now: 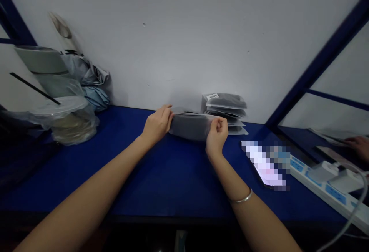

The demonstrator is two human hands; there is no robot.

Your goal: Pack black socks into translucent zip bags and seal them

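Observation:
Between my two hands is a flat grey translucent plastic bag (190, 126), its pale top edge turned towards me; what lies inside cannot be made out. My left hand (158, 123) is closed on the bag's left end. Thumb and fingers of my right hand (216, 135) pinch its upper right corner, and a silver bangle (243, 197) circles that wrist. Just behind the right hand, a stack of similar grey bags (226, 108) rests against the wall, the top one bearing a white label (212, 96).
A blurred-out phone (263, 165) lies on the blue table (167, 183) beside a white power strip (323, 184) with plugged-in chargers. At left stand a lidded cup in plastic (73, 125), a pale green container (43, 62) and a folded umbrella (96, 96). Another person's hand (359, 146) shows far right.

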